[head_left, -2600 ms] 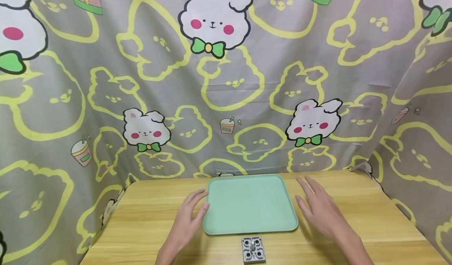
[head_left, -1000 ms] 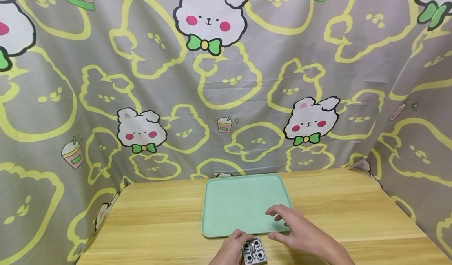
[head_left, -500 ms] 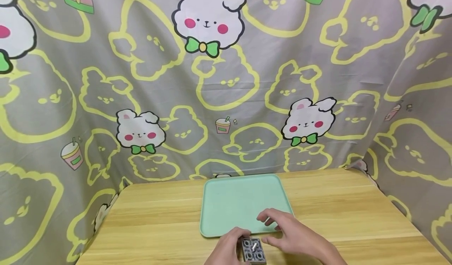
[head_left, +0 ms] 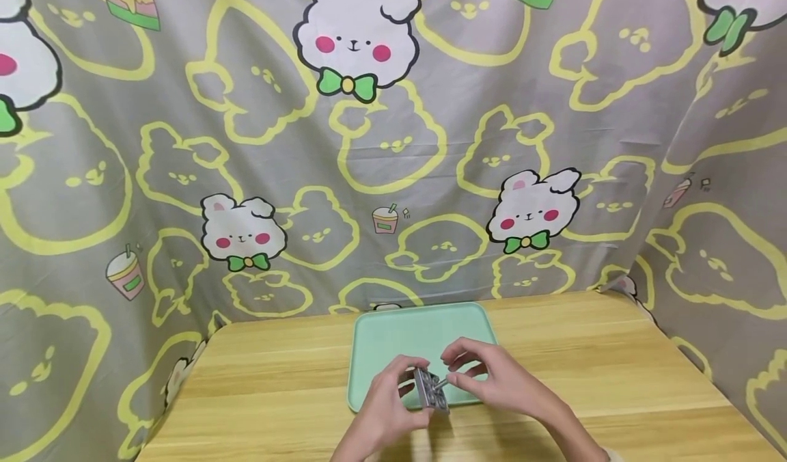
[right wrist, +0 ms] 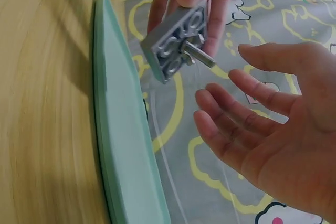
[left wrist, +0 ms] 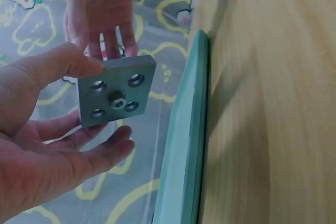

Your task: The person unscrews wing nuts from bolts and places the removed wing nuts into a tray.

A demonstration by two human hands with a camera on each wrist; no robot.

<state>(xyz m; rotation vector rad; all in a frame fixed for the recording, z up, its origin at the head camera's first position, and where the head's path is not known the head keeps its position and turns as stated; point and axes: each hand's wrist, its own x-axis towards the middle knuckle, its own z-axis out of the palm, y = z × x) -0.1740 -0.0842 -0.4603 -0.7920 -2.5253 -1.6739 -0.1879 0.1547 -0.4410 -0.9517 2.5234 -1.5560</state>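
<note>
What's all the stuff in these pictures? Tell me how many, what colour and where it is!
square metal-looking plate with four corner holes: 1, grey, held up above the table near the tray
straight metal bolt: 1, silver, through the middle of the plate
flat rectangular tray with rounded corners: 1, mint green, lying on the table
wood-grain table: 1, light yellow-brown, under the tray
printed cloth hanging: number of pieces unclear, grey with yellow outlines and white bunny faces, behind and beside the table
left hand: 1, gripping the plate
right hand: 1, beside the bolt's free end
</note>
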